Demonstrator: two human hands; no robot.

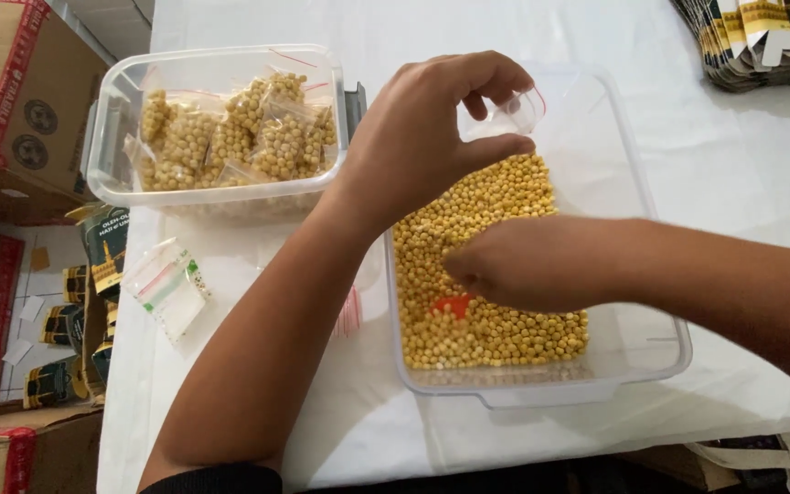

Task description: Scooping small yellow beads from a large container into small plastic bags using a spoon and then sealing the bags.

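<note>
A clear plastic tub (660, 352) in front of me holds a heap of small yellow round pieces (496, 334). My left hand (427, 128) hovers over the tub's far end and pinches a small clear zip bag (516, 112) open at its mouth. My right hand (528, 261) reaches in from the right, fingers curled down into the yellow pieces beside a small red-orange scoop (454, 305) half buried in them. Whether the right hand grips the scoop or pieces is hidden.
A second clear tub (107, 119) at the far left holds several filled zip bags (240, 133). Empty zip bags (168, 288) lie on the white table (724, 165). Folded printed cartons (756, 41) sit far right. Cardboard boxes (16, 101) stand off the table's left edge.
</note>
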